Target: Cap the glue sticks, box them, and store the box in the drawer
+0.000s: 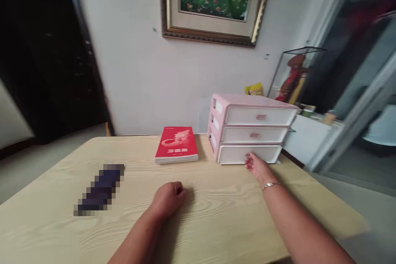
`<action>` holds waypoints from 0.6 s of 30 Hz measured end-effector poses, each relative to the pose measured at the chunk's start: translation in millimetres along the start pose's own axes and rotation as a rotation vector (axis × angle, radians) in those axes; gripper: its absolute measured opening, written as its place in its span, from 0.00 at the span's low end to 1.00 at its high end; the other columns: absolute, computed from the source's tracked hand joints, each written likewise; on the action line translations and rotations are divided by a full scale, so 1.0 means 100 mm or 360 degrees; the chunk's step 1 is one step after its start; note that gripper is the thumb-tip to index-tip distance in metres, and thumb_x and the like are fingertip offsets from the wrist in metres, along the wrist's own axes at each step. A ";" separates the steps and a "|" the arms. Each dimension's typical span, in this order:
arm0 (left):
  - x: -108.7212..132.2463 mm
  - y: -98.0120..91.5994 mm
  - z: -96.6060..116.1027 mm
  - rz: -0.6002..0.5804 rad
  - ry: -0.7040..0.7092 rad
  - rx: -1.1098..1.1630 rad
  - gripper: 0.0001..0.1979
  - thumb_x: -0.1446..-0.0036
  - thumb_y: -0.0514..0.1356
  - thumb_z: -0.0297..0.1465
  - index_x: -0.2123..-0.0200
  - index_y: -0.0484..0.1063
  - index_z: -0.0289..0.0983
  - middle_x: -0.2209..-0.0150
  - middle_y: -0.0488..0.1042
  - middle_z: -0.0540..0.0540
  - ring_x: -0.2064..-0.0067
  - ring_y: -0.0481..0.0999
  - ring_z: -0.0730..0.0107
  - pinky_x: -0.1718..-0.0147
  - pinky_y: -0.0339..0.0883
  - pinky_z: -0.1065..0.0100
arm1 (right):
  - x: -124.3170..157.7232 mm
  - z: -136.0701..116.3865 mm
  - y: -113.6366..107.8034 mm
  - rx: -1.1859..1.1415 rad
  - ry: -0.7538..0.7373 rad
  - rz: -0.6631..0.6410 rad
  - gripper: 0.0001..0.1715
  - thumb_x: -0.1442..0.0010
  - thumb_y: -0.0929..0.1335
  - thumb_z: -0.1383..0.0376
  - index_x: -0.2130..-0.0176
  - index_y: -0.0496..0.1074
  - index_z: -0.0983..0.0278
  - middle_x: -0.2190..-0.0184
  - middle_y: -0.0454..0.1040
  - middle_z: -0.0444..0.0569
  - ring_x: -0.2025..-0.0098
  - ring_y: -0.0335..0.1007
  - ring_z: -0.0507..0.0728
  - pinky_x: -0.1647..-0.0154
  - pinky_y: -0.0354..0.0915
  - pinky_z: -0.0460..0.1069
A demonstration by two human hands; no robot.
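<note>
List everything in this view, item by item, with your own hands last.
Table: one, pale wood grain, in the foreground.
Three-drawer organizer: one, pink and white, at the table's far right.
Book: one, red, at the far edge, left of the organizer.
Censored object: one, dark and pixelated, on the table's left.
Framed painting: one, green with gilt frame, on the wall.
Yellow packet: one, behind the organizer.
Glass case: one, holding a red figure, right of the organizer.
Bracelet: one, silver, on the right wrist.
Left hand: one, curled, over the table.
Right hand: one, open, touching the organizer's bottom drawer.
</note>
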State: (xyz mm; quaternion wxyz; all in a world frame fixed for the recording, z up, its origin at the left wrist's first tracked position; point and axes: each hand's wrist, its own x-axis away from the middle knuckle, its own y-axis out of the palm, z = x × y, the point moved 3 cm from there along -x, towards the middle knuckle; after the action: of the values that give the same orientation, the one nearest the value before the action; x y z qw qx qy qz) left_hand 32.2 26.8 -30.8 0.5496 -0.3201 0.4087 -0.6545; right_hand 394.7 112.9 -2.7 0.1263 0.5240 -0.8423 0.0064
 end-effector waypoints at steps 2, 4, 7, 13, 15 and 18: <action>-0.02 0.01 -0.04 0.0017 -0.0038 -0.0004 0.14 0.39 0.52 0.36 0.73 0.72 0.37 0.75 0.72 0.50 0.72 0.67 0.72 0.74 0.47 0.70 | -0.03 0.03 -0.14 -0.0056 0.0026 0.0124 0.13 0.35 0.68 0.57 0.62 0.72 0.66 0.71 0.75 0.47 0.71 0.74 0.52 0.72 0.70 0.45; -0.02 0.02 -0.05 0.0011 -0.0031 -0.0006 0.15 0.38 0.52 0.37 0.74 0.69 0.38 0.76 0.70 0.51 0.73 0.65 0.72 0.74 0.46 0.70 | -0.07 0.08 -0.16 -0.0112 0.0045 0.0175 0.13 0.38 0.69 0.57 0.67 0.71 0.65 0.78 0.72 0.44 0.77 0.72 0.50 0.78 0.66 0.42; 0.00 0.03 -0.07 -0.0001 -0.0056 0.0007 0.15 0.39 0.52 0.39 0.76 0.66 0.39 0.77 0.69 0.52 0.74 0.64 0.72 0.75 0.46 0.71 | -0.06 0.14 -0.15 -0.0182 0.0075 0.0188 0.14 0.39 0.71 0.58 0.70 0.69 0.65 0.81 0.70 0.43 0.80 0.70 0.50 0.81 0.64 0.42; 0.01 0.03 -0.07 0.0004 -0.0061 0.0031 0.16 0.38 0.52 0.40 0.76 0.64 0.39 0.78 0.68 0.53 0.74 0.64 0.72 0.75 0.46 0.71 | 0.10 0.19 -0.28 -0.0255 0.0127 0.0179 0.12 0.37 0.68 0.60 0.69 0.70 0.65 0.81 0.69 0.41 0.81 0.70 0.48 0.82 0.64 0.41; 0.02 0.02 -0.06 0.0001 -0.0067 0.0030 0.16 0.38 0.52 0.40 0.76 0.64 0.39 0.78 0.68 0.53 0.74 0.64 0.72 0.75 0.46 0.71 | 0.16 0.20 -0.34 -0.0264 0.0140 0.0171 0.12 0.37 0.68 0.60 0.69 0.70 0.65 0.82 0.69 0.41 0.81 0.69 0.48 0.82 0.63 0.41; 0.02 0.01 -0.05 -0.0013 -0.0082 0.0031 0.15 0.39 0.53 0.38 0.76 0.64 0.39 0.77 0.68 0.53 0.74 0.64 0.72 0.74 0.47 0.71 | 0.28 0.23 -0.42 -0.0257 0.0160 0.0171 0.13 0.36 0.67 0.59 0.69 0.70 0.65 0.82 0.68 0.41 0.81 0.69 0.48 0.82 0.63 0.41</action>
State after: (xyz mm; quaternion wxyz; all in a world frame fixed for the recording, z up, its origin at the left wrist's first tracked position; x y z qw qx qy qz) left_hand 27.6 25.3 -34.2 0.5605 -0.3330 0.3867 -0.6522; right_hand 415.2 65.6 -23.8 0.2098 0.4652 -0.8595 -0.0285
